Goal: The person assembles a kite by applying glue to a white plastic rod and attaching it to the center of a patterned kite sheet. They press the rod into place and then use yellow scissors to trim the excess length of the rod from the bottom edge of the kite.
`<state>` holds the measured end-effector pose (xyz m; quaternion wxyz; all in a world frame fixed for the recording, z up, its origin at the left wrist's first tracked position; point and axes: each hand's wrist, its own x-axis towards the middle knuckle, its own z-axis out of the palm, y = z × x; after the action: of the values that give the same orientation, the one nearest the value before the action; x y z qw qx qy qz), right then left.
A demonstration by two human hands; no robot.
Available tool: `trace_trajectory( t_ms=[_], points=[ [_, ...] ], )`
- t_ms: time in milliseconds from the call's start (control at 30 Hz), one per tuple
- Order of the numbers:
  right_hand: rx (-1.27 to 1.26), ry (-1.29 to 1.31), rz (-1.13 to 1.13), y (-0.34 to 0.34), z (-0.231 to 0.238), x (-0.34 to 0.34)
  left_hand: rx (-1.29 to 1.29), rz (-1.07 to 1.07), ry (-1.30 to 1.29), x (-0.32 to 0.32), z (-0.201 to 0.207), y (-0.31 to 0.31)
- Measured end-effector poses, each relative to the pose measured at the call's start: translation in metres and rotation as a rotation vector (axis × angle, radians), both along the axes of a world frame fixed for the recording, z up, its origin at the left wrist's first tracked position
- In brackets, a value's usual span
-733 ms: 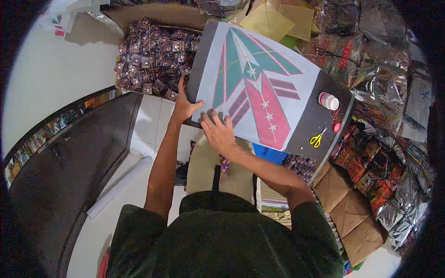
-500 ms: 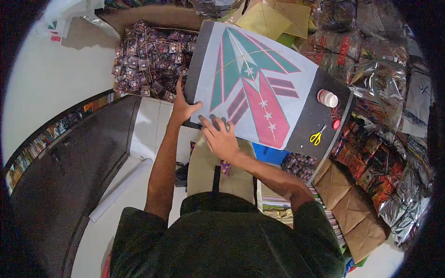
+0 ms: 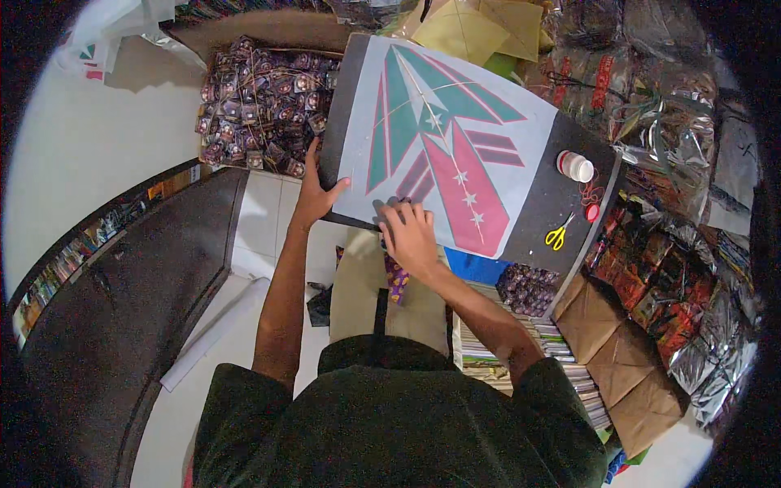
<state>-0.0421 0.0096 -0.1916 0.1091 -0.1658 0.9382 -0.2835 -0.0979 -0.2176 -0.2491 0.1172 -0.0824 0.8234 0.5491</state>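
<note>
A white kite sheet [image 3: 370, 167] printed with a green and red arrow shape lies on a dark board [image 3: 545, 195]. One thin stick runs down its middle and another bows across it. At the board's lower left corner, my left hand [image 3: 316, 195] grips the edge, thumb on top and a finger along the side. My right hand [image 3: 411, 237] lies on the sheet's lower edge, palm down, fingers slightly bent and a little apart, holding nothing that I can see. Yellow-handled scissors [image 3: 556, 237], a white tub [image 3: 576, 168] and a red cap [image 3: 591, 212] rest on the board's right part.
A carton of small wrapped items [image 3: 268, 106] stands at the far left. Plastic-wrapped bundles [image 3: 659, 106] and brown paper kites [image 3: 610, 358] crowd the right side. Yellow sheets [image 3: 468, 37] lie behind the board. A white roll [image 3: 213, 337] lies on the floor at left.
My right hand has slid to the right along the sheet's lower edge, away from my left hand. The left hand stays at the board's corner.
</note>
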Motion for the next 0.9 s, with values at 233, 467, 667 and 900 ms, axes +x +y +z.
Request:
trace_trajectory(
  t_ms=[233,467,667,900],
  points=[
    [-0.007,-0.055,0.122,-0.014,-0.009,-0.006,0.144,0.039,-0.102,0.007,0.004,0.002],
    [0.062,0.04,0.126,-0.03,-0.02,-0.008,0.107,0.024,-0.09,0.007,-0.002,0.001],
    [0.113,0.079,0.118,-0.038,-0.023,-0.008,0.035,0.004,0.033,0.007,-0.006,0.003],
    [0.118,0.071,0.107,-0.046,-0.014,-0.011,-0.021,0.004,0.04,0.008,-0.006,0.002]
  ],
)
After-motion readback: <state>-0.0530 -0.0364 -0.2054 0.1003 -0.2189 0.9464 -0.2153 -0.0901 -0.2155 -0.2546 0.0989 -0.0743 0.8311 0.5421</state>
